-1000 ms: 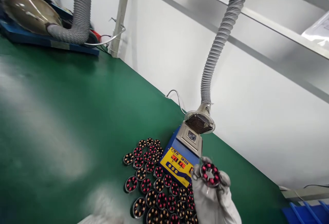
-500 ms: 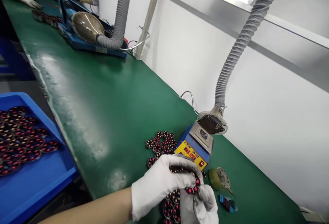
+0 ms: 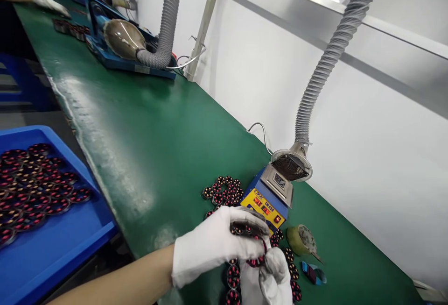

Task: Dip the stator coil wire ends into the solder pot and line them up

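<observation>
My left hand [image 3: 219, 235], in a white glove with dark-stained fingers, curls around ring-shaped motor stators [image 3: 258, 261] with pink-red windings. More of them show under its fingers. My right hand [image 3: 276, 274], also gloved, pinches with thumb and finger at the near edge of the held stator; its fingertips partly hide what they grip. Just beyond both hands stands a blue and yellow solder pot [image 3: 268, 204] with lit red digits. Stators stand in a cluster [image 3: 227, 190] left of the pot, in a row [image 3: 233, 277] below my left hand, and in another row [image 3: 292, 263] right of my hands.
A round yellowish tub [image 3: 298, 240] and a blue strap [image 3: 314, 273] lie to the right. A fume hood [image 3: 292, 165] hangs on its hose behind the pot. A blue tray [image 3: 84, 230] of stators is at left. Another person's gloved hands [image 3: 49, 3] are far left.
My hands have shifted slightly left in view, still on the stators. More of the right-hand stator row shows. The view has swung slightly, and the other person's arms have moved right in it.
</observation>
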